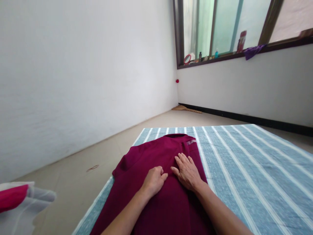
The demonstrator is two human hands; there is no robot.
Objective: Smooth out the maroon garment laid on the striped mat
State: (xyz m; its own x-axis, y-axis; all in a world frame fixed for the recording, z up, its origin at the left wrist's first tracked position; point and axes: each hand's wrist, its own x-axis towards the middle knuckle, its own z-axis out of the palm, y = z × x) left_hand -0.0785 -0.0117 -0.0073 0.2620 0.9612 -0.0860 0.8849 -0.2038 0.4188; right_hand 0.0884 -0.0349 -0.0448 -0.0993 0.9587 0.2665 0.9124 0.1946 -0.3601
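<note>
A maroon top lies spread on a blue sheet with white stripes, its collar end pointing away from me. Light lettering shows on the cloth near its far right corner. My left hand rests on the middle of the top with the fingers curled in; whether they pinch any cloth is hidden. To its right, my right hand lies flat on the top, palm down, fingers stretched out. Small creases run through the fabric around both hands. The near end of the top runs out of view below.
At the lower left is a translucent bag with something red on it. A thin brown loop lies on the floor. A straw-coloured fan or brush lies in the corner. The window sill holds a red-rimmed mirror, bottles and a purple cloth.
</note>
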